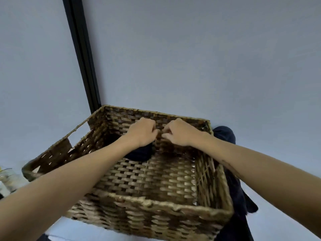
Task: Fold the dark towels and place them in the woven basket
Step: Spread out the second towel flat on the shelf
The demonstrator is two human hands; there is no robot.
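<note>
Head view, looking down past two bare forearms into a woven basket [144,204] on a pale surface [208,66].

Far left, low in frame: blurred pale clutter [7,180], too soft to name. Further in, running from the top edge down to the basket's far left corner: a black strip [81,54].

Basket sat square-on, handle slot cut in its left wall, weave light and dark brown. Left forearm crossed over the left wall from the near left corner, reaching to the far side. Left hand [141,132] hung just above a dark towel [139,153], fingers curled under, knuckles up; whether pinching cloth or nothing, cannot tell, since the fingertips were hidden beneath the hand. Towel lay bunched on the basket floor against the far wall, partly covered by that hand and wrist.

Just beside, near the middle of the far wall: right hand [178,132], fingers also curled inward, thumb toward the left hand, the two hands close and nearly touching. Contents of that grip too small to make out; cannot tell.

Right forearm came in over the right wall from the near right. Outside the basket, along its right wall: more dark towels [225,134], heaped and trailing toward the near edge.
</note>
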